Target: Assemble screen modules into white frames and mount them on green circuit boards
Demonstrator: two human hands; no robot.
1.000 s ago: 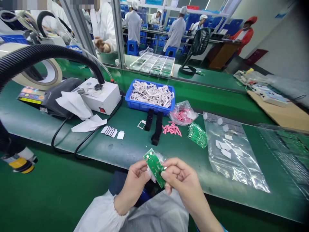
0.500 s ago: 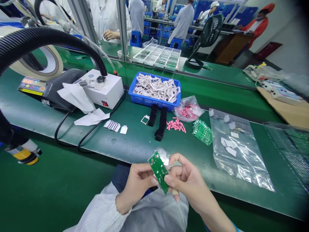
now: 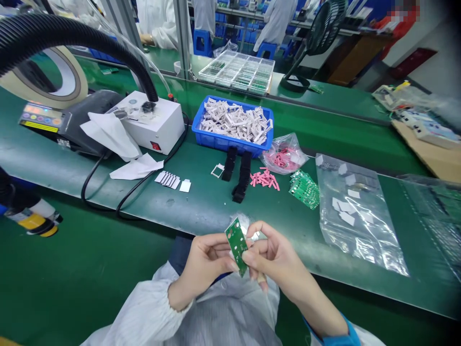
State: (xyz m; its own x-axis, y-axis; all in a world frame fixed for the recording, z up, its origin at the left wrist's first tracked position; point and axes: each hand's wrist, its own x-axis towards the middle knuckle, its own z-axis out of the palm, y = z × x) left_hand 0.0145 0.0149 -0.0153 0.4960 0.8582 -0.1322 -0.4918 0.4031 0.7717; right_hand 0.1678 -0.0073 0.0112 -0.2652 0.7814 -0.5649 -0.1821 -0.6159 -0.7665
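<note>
A small green circuit board [image 3: 236,244] is held tilted over my lap, close to the table's front edge. My left hand [image 3: 209,257] grips its left side, with the thumb near the lower edge. On the other side, my right hand [image 3: 268,252] pinches the board, thumb on its face and index finger bent behind the edge. Beyond the board lies some crumpled clear plastic [image 3: 245,222], partly covered by the fingers. Whatever the fingers behind the board touch is hidden.
A blue bin [image 3: 232,142] holds many white plastic frames. Near it are black straps [image 3: 242,180], pink strips [image 3: 264,179], stacked green boards [image 3: 304,190] and a clear bag [image 3: 360,216]. To the left stand a white box [image 3: 154,125], a hose [image 3: 90,33] and white display pieces [image 3: 167,179].
The board has turned a little more edge-on between my hands, both still holding it. The view has tipped slightly downward, so the background people show less.
</note>
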